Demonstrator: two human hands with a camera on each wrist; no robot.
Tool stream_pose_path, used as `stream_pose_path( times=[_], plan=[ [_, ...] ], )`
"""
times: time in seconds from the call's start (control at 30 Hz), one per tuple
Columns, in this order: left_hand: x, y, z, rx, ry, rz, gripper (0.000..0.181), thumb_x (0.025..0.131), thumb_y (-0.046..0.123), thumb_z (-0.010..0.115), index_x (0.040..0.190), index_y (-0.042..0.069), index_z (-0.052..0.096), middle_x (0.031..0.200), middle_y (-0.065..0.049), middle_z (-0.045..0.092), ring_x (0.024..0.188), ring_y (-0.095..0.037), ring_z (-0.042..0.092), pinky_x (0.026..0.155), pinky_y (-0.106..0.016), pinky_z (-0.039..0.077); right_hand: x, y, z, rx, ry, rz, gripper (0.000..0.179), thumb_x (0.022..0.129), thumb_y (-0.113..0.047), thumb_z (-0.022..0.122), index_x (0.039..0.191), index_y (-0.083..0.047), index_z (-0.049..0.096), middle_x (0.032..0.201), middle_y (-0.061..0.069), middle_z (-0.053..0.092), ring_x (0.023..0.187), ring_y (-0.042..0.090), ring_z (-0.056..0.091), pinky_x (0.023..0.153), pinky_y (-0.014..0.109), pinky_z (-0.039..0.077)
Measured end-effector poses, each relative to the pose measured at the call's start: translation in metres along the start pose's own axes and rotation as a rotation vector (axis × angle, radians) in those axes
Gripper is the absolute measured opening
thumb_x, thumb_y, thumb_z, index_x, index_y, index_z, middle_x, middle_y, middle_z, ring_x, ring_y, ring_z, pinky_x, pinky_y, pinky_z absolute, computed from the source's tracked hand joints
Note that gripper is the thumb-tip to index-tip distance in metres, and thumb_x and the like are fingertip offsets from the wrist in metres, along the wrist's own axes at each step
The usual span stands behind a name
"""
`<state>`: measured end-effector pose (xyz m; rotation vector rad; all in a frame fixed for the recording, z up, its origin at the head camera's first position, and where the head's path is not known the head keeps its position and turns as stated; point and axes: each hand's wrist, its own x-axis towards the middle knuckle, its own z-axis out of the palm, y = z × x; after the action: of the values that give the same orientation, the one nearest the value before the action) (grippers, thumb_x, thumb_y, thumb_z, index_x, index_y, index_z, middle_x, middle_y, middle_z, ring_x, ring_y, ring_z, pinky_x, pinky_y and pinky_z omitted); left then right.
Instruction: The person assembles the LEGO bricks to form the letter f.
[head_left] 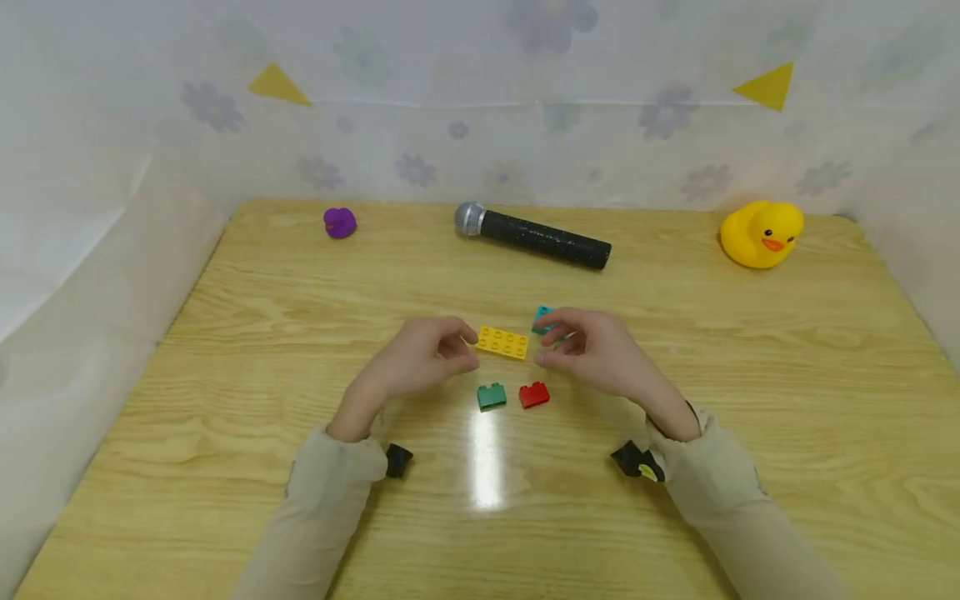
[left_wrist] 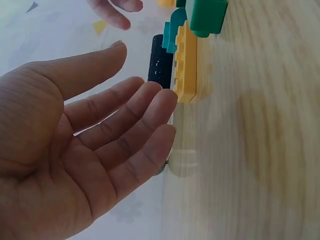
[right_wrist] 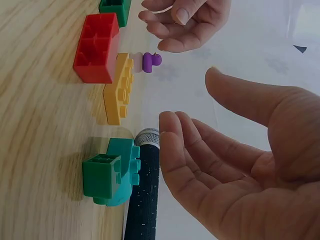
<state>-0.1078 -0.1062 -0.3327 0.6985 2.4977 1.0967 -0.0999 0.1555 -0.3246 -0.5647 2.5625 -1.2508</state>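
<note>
My left hand hovers at the left end of a yellow brick with two rows of studs, its fingers loosely bent around nothing. Over on the brick's right side, my right hand is held with fingers and thumb apart, also holding nothing. It partly covers a teal brick in the head view. The right wrist view shows this teal brick with a green brick in front of it. Nearer to me lie another green brick and a red brick, side by side, the red one's hollow side showing in the right wrist view.
Along the table's far edge are a small purple duck, a black microphone with a silver head, and a big yellow duck. A flower-patterned white sheet hangs behind and at both sides.
</note>
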Motion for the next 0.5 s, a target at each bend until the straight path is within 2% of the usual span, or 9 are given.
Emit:
stream_pose_path(
  times=[0.23,0.5],
  plan=[
    [0.004,0.002,0.006,-0.016,-0.077,-0.048,0.026,0.09,0.018,0.068,0.109,0.001,0.065,0.091,-0.003,0.066,0.084,-0.015,0.061,0.074,-0.029,0.051,0.001,0.001,0.005,-0.015,-0.056,-0.003,0.037,0.087,-0.012,0.071,0.12,0.003,0.061,0.094,0.007,0.067,0.077,0.019,0.065,0.069,0.033,0.052],
    [0.005,0.0,0.011,-0.012,-0.185,-0.055,0.025,0.091,0.021,0.066,0.107,0.001,0.066,0.09,-0.002,0.067,0.082,-0.013,0.062,0.074,-0.028,0.051,0.002,0.002,0.012,-0.053,-0.071,0.005,0.032,0.09,-0.017,0.068,0.116,0.002,0.063,0.092,0.006,0.069,0.075,0.015,0.065,0.067,0.031,0.052]
  ],
)
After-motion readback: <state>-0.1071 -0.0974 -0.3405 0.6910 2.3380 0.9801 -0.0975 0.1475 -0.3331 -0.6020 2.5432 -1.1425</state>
